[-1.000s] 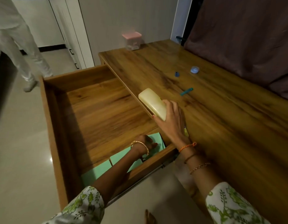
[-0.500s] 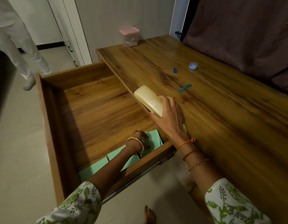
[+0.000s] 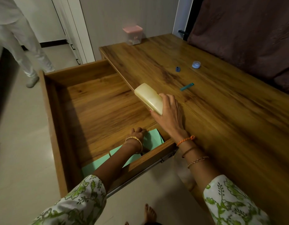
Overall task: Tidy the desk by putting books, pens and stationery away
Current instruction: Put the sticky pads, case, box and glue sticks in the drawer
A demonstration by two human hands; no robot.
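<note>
At 6 o'clock a bare foot (image 3: 150, 213) stands on the floor. The left hand (image 3: 137, 133) reaches into the open drawer (image 3: 59, 127), fingers curled on the green books (image 3: 154, 138) lying along its near wall; whether they pinch anything I cannot tell. Just beyond, toward 1 o'clock, the right hand (image 3: 169, 114) rests at the tabletop (image 3: 237, 127) edge, fingers wrapped around a cream pencil case (image 3: 148, 97) that juts over the drawer. Farther at 1 o'clock lie a teal pen cap (image 3: 187, 86), a small blue sharpener (image 3: 178, 69) and a pale blue round container (image 3: 196, 64). At 12 o'clock, a pink-lidded box (image 3: 132, 35) sits on the far corner.
</note>
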